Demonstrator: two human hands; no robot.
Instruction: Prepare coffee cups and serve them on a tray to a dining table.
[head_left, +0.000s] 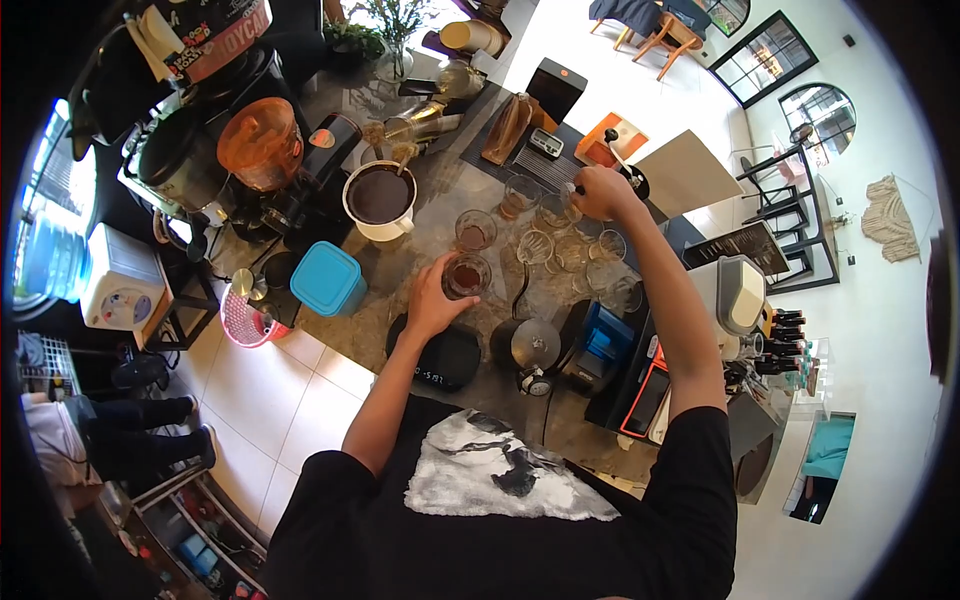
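Observation:
My left hand is wrapped around a drinking glass holding a little dark liquid. Just beyond it stands another glass with some brown liquid. At the far side of the counter, my right hand has its fingers curled at a clear glass, whose lower part is hidden. Several clear glasses are grouped below that hand, and one glass nearby has a brownish bottom. A white cup of dark coffee, with a spoon in it, rests on a saucer left of the glasses.
Below my left hand lies a black digital scale. A blue lidded container sits at the counter's left edge. A metal kettle stands near me. Grinders line the left; a person's legs show lower left.

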